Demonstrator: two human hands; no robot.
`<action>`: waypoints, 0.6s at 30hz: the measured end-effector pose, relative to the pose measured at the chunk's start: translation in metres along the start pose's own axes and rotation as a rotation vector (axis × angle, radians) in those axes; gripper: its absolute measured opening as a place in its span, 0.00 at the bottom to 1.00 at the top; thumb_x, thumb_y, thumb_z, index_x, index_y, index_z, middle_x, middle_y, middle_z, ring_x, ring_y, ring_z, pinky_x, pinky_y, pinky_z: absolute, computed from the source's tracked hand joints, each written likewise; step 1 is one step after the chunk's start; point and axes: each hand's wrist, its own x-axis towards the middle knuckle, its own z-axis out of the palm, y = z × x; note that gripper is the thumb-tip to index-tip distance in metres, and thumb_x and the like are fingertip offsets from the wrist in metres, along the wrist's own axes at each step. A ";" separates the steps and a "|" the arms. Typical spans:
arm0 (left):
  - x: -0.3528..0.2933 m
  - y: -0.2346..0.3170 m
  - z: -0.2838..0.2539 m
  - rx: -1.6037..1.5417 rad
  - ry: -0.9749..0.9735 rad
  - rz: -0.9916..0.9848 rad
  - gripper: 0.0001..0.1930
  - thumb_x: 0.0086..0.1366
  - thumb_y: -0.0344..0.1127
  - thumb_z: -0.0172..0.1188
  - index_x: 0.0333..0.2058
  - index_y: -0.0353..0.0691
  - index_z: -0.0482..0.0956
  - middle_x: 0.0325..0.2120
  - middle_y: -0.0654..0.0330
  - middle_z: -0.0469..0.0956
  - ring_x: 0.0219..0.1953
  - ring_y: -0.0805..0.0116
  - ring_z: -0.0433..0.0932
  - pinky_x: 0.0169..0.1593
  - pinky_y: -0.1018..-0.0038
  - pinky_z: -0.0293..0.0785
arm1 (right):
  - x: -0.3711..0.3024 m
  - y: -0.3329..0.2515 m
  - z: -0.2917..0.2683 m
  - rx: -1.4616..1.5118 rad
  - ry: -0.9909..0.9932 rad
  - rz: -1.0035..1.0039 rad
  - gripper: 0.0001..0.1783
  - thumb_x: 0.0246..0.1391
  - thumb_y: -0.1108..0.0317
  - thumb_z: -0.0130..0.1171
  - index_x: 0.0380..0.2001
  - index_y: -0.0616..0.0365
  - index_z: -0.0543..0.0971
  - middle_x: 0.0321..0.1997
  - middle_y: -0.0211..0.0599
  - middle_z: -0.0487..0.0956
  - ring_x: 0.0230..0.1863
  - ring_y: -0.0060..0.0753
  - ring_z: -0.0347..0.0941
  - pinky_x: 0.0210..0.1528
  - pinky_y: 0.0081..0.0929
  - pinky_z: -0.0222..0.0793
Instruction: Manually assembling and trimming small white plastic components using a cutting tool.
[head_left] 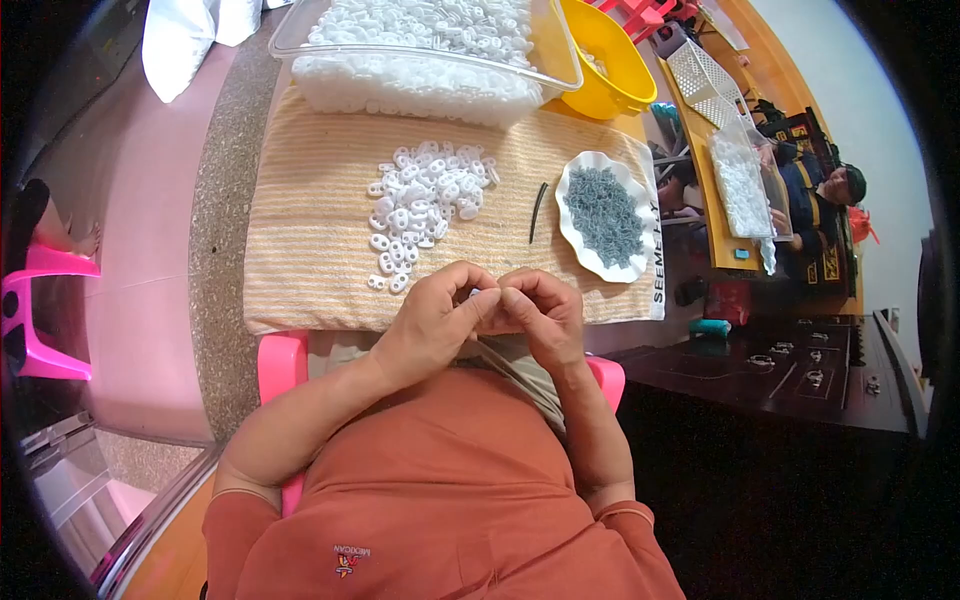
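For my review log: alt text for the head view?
Left hand and right hand meet at the fingertips; what they hold is unclear. Beyond, a striped towel bears white two-holed pieces and a scalloped dish of grey pieces.

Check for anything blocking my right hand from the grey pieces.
Nothing visible but striped towel and the white dish's rim; the dark stick lies left of the line from right hand to grey pieces.

At nine o'clock stands a pink stool (62, 262), at ten a white bag (178, 45), between one and two a white basket (705, 84) (full of holes), and at three a teal cylinder (711, 327).
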 end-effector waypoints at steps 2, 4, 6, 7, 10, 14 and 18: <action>0.001 0.002 0.000 -0.119 -0.022 -0.056 0.10 0.67 0.36 0.56 0.38 0.35 0.73 0.26 0.67 0.73 0.24 0.82 0.69 0.28 0.84 0.69 | 0.000 0.003 -0.001 -0.084 0.019 -0.084 0.05 0.58 0.73 0.56 0.35 0.64 0.76 0.36 0.29 0.77 0.36 0.19 0.74 0.40 0.20 0.72; 0.001 0.003 -0.003 -0.129 -0.036 -0.076 0.10 0.67 0.37 0.55 0.38 0.35 0.74 0.26 0.67 0.73 0.24 0.82 0.69 0.28 0.84 0.70 | 0.000 0.003 0.002 -0.121 0.035 -0.101 0.05 0.58 0.73 0.56 0.35 0.64 0.76 0.35 0.29 0.77 0.35 0.19 0.73 0.39 0.20 0.72; 0.001 0.002 -0.004 -0.140 -0.049 -0.096 0.10 0.67 0.37 0.55 0.38 0.35 0.74 0.26 0.67 0.73 0.24 0.82 0.69 0.28 0.84 0.70 | -0.002 0.001 0.006 -0.160 0.051 -0.118 0.05 0.58 0.73 0.56 0.34 0.65 0.76 0.35 0.30 0.77 0.35 0.19 0.73 0.39 0.19 0.71; 0.002 0.000 -0.005 -0.166 -0.054 -0.109 0.10 0.67 0.38 0.55 0.37 0.35 0.74 0.26 0.67 0.73 0.25 0.82 0.70 0.28 0.84 0.70 | -0.002 -0.002 0.009 -0.202 0.067 -0.145 0.04 0.57 0.74 0.56 0.34 0.65 0.75 0.34 0.30 0.77 0.35 0.19 0.73 0.39 0.19 0.71; 0.002 0.002 -0.005 -0.208 -0.067 -0.140 0.10 0.67 0.38 0.55 0.37 0.35 0.74 0.26 0.67 0.73 0.25 0.81 0.70 0.28 0.83 0.71 | -0.002 0.001 0.008 -0.322 0.082 -0.248 0.03 0.58 0.76 0.55 0.34 0.65 0.74 0.33 0.31 0.75 0.32 0.18 0.72 0.35 0.16 0.68; 0.003 -0.001 -0.006 -0.223 -0.079 -0.151 0.10 0.67 0.37 0.54 0.36 0.35 0.73 0.25 0.67 0.72 0.25 0.81 0.70 0.28 0.83 0.71 | -0.001 0.004 0.008 -0.453 0.079 -0.365 0.02 0.58 0.77 0.54 0.34 0.66 0.74 0.33 0.30 0.73 0.30 0.15 0.69 0.32 0.12 0.65; 0.002 -0.003 -0.005 -0.207 -0.074 -0.137 0.09 0.67 0.37 0.54 0.36 0.35 0.73 0.25 0.67 0.72 0.25 0.81 0.70 0.27 0.83 0.71 | -0.001 0.005 0.009 -0.356 0.068 -0.320 0.03 0.59 0.76 0.54 0.34 0.66 0.74 0.34 0.31 0.74 0.31 0.16 0.69 0.33 0.12 0.65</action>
